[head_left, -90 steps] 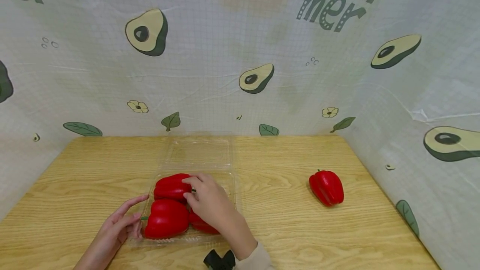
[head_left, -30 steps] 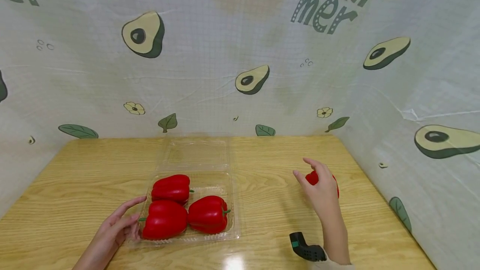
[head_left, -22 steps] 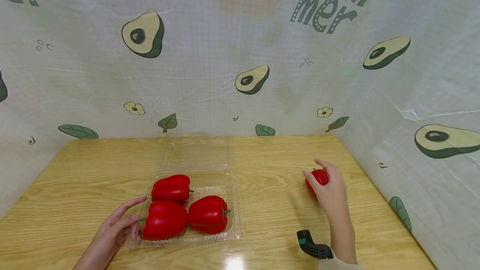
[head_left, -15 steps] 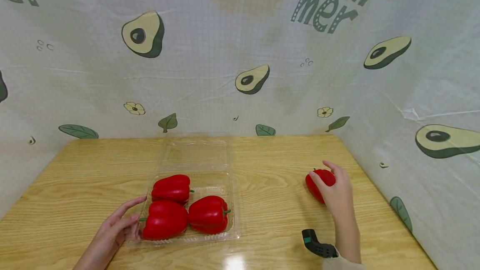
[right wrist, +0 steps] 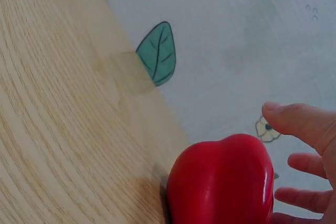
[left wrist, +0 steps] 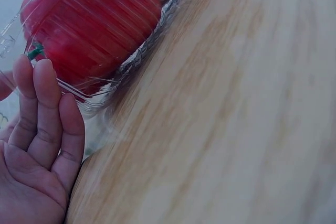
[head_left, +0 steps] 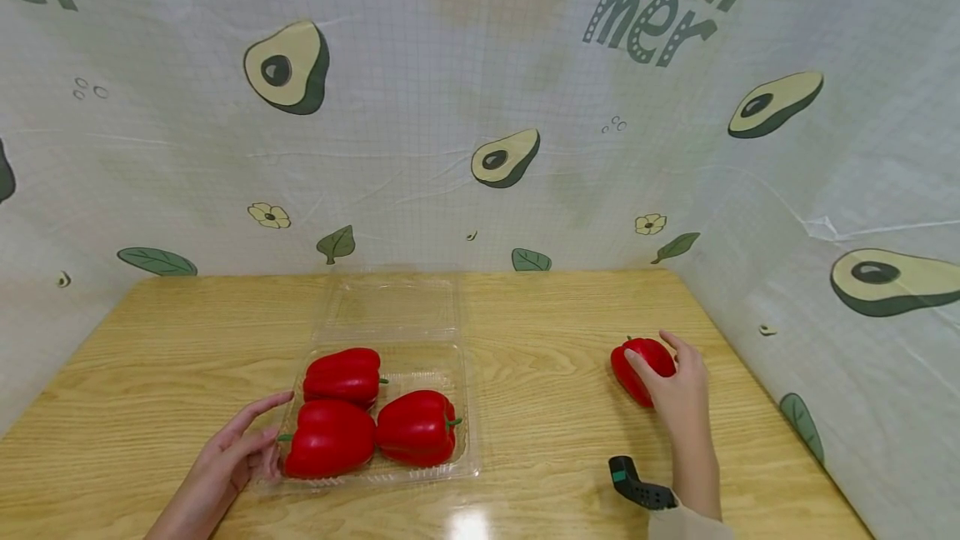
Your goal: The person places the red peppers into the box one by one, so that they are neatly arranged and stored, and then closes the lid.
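Note:
Three red bell peppers, a back one (head_left: 342, 377), a front-left one (head_left: 330, 440) and a front-right one (head_left: 417, 428), lie in a clear plastic clamshell box (head_left: 467, 407) with its lid (head_left: 396, 307) folded back. My left hand (head_left: 228, 452) rests at the box's left side, its fingertips against the wall near a green stem (left wrist: 35, 52). Over on the right, a single bell pepper (head_left: 636, 369) lies on the table. My right hand (head_left: 681, 386) is spread around its right side, thumb over the near face. In the right wrist view, gaps show between the fingers (right wrist: 304, 200) and this pepper.
The wooden table (head_left: 540, 440) carries the box left of centre. A patterned cloth (head_left: 405, 107) hangs behind it and along both sides; its right side (head_left: 825, 373) comes close to the lone pepper. A black device (head_left: 637, 486) sits at my right wrist.
My right hand left the box, crossed to the lone pepper, and shifted slightly right around it. My left hand stays at the box, and the peppers there have not moved in the last second.

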`<state>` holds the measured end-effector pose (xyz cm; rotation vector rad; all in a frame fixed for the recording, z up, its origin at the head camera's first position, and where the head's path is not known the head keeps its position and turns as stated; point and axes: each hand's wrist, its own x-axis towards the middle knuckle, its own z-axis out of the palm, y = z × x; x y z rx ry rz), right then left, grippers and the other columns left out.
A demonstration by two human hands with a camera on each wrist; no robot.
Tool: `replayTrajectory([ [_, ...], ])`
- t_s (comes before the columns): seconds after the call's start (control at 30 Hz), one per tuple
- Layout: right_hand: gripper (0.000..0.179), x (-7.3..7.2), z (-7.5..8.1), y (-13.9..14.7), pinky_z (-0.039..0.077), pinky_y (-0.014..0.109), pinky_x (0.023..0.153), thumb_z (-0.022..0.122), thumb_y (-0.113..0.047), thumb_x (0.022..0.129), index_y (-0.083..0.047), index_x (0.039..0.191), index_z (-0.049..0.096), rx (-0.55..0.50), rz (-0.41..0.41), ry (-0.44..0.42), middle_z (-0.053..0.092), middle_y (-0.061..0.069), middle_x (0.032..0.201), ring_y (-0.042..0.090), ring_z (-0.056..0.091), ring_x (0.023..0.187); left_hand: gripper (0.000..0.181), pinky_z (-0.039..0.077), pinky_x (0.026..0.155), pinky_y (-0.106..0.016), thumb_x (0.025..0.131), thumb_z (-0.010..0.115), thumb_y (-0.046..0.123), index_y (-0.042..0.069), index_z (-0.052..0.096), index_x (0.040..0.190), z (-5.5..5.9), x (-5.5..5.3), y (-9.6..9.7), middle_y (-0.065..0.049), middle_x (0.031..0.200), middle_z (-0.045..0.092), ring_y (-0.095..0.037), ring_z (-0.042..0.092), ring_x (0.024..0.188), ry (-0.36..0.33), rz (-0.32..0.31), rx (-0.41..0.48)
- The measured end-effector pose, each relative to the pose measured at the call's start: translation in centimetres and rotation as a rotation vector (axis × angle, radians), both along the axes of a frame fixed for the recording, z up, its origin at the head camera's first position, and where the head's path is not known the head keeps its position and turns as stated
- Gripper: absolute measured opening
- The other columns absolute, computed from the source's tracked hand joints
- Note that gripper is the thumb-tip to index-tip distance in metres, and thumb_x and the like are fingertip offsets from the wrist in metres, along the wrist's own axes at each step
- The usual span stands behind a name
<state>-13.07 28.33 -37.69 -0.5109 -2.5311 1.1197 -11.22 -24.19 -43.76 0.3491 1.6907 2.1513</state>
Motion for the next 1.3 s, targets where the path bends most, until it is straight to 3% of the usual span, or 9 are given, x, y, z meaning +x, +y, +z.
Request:
replayTrajectory([
  [0.4, 0.081, -0.2, -1.3, 1.4, 0.037, 0.055, 0.096, 0.062, -0.045, 0.085, 0.002, 0.142, 0.029, -0.062, -0.083, -0.100, 0.032, 0.029, 0.137, 0.043, 0.033, 0.121, 0.040, 0.055, 0.070, -0.033, 0.103, 0.028, 0.010, 0.031, 0.042, 0.134, 0.1, 0.0, 0.0, 0.004, 0.068, 0.059, -0.015, 0.060, 0.066, 0.001, -0.002, -0.003],
  [0.67, 0.089, -0.4, -1.5, 1.8, 0.038, 0.057, 0.098, 0.059, -0.052, 0.085, 0.001, 0.144, 0.021, -0.150, -0.063, -0.195, 0.026, 0.030, 0.141, 0.044, 0.028, 0.126, 0.040, 0.054, 0.070, -0.033, 0.103, 0.027, 0.010, 0.030, 0.041, 0.135, 0.1, 0.0, 0.0, 0.004, 0.068, 0.059, -0.015, 0.060, 0.066, 0.000, -0.014, 0.010],
  [1.0, 0.094, -0.3, -1.5, 1.7, 0.040, 0.054, 0.098, 0.057, -0.058, 0.083, 0.000, 0.146, 0.018, -0.200, -0.067, -0.232, 0.028, 0.029, 0.140, 0.043, 0.031, 0.123, 0.041, 0.054, 0.071, -0.034, 0.103, 0.026, 0.008, 0.028, 0.040, 0.136, 0.0, -0.1, 0.0, 0.004, 0.068, 0.059, -0.016, 0.059, 0.066, 0.014, -0.021, 0.023],
  [1.3, 0.086, -0.5, -1.5, 1.5, 0.041, 0.053, 0.096, 0.057, -0.053, 0.085, -0.001, 0.144, 0.023, -0.189, -0.099, -0.213, 0.032, 0.028, 0.137, 0.043, 0.034, 0.121, 0.042, 0.054, 0.072, -0.034, 0.103, 0.025, 0.008, 0.027, 0.038, 0.138, -0.1, -0.1, -0.1, 0.004, 0.069, 0.059, -0.015, 0.059, 0.067, 0.017, -0.032, 0.033],
])
